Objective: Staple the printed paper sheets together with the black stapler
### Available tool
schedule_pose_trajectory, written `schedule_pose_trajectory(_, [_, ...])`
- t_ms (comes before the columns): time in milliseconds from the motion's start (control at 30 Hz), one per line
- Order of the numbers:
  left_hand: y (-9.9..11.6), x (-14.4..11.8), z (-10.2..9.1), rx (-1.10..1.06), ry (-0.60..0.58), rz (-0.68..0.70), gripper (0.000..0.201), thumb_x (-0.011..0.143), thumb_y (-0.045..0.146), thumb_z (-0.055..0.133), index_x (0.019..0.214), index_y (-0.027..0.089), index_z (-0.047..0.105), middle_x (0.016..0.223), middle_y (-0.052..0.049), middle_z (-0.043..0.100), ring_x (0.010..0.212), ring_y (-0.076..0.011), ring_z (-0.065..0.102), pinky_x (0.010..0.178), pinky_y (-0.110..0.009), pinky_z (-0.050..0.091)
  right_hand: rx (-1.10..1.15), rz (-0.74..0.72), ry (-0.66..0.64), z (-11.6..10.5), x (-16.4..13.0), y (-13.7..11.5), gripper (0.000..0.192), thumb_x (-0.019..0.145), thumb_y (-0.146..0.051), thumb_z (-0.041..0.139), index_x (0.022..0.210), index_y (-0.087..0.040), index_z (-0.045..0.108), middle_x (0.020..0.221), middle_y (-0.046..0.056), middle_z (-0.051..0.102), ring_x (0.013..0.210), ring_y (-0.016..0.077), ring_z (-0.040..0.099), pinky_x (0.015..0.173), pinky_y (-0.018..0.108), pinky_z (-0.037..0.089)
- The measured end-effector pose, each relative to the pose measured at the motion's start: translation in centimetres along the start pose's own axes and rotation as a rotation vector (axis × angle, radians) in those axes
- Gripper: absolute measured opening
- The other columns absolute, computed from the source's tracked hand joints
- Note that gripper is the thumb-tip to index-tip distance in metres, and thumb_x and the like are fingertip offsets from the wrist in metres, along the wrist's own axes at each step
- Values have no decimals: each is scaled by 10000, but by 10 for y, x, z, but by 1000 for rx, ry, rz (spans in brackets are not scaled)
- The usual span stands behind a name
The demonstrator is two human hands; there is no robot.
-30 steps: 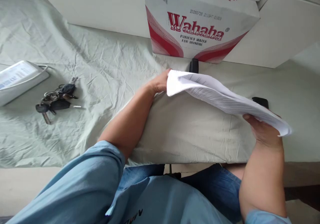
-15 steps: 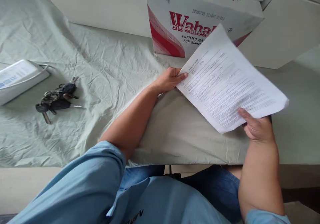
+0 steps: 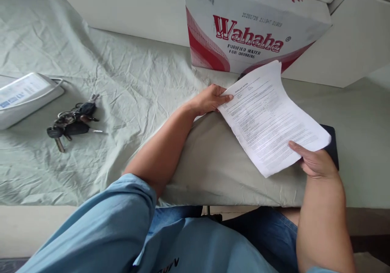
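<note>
A printed sheet of paper, perhaps more than one sheet, is held tilted and slightly bowed above the cloth-covered table. My left hand pinches its upper left edge, thumb on the printed face. At the lower right edge my right hand grips it, thumb on top and the other fingers hidden behind. Partly covered by the paper and my right hand, a flat black object lies on the table; its kind I cannot make out.
Behind the paper stands a Wahaha water carton, with white boxes beside it. On the left lie a bunch of keys and a white device with a cord. The table's front edge runs just before my lap.
The paper has come down and towards me, uncovering the carton's lettering. Its right corner has moved left, and the flat black object shows more. Both hands keep their hold.
</note>
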State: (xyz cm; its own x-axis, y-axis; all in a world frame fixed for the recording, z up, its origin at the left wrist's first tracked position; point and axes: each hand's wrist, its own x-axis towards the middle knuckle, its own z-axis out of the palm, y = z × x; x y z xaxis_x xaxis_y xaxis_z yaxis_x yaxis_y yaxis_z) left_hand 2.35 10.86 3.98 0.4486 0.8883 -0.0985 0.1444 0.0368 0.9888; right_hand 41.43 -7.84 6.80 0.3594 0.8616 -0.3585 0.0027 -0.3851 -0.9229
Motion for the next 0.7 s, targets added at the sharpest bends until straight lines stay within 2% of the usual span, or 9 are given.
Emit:
schedule_pose_trajectory(100, [8,2,5,-31,-9,-82,263,1106,262,870,891,205,730,846,-17,703,721,-135,591,665,-295,486,-6,-3,90,3,-11,0,913,503,-558,1328,1307,-300,983,1573,128,956,1668,432,803,1425,587,687])
schedule_pose_trajectory(167, [10,4,9,-24,46,-88,187,1058,146,856,929,211,737,814,14,688,697,-127,572,665,-295,476,19,-29,151,8,-25,1,954,453,-598,1325,1299,-318,985,1555,105,962,1665,435,806,1449,585,677])
schedule_pose_trajectory(267, [6,10,16,35,105,-75,177,982,40,820,950,207,774,766,36,713,681,-129,602,734,-307,532,66,-37,250,17,-57,11,997,493,-586,1309,1392,-313,973,1579,90,955,1665,421,816,1463,573,668])
schedule_pose_trajectory(333, [0,14,20,91,156,-42,180,964,24,801,951,204,791,799,24,777,738,-147,680,821,-321,582,92,22,305,21,-80,22,987,545,-545,1293,1440,-291,962,1561,96,961,1640,418,836,1429,580,700])
schedule_pose_trajectory(400, [-7,18,23,133,196,-8,194,995,20,752,1027,196,827,902,-5,866,856,-170,785,916,-330,622,112,89,367,20,-101,36,963,555,-536,1280,1428,-275,968,1516,91,976,1587,411,871,1403,557,719])
schedule_pose_trajectory(500, [-15,23,29,130,183,15,342,1105,26,609,1301,165,852,1175,-84,965,989,-184,873,973,-338,674,146,170,394,16,-121,54,916,597,-542,1264,1432,-297,975,1507,89,981,1520,385,909,1263,475,798])
schedule_pose_trajectory(600, [-23,27,33,111,150,65,479,1128,13,523,1479,146,822,1451,-153,960,1179,-204,912,1083,-361,728,192,199,411,13,-129,64,903,614,-518,1259,1447,-318,977,1528,92,977,1498,364,921,1143,402,832])
schedule_pose_trajectory(700, [-32,31,33,141,139,135,663,1049,-48,466,1573,148,823,1582,-148,939,1352,-230,901,1236,-406,738,216,183,432,16,-128,66,895,628,-477,1252,1462,-312,973,1575,75,963,1547,356,902,1187,395,817])
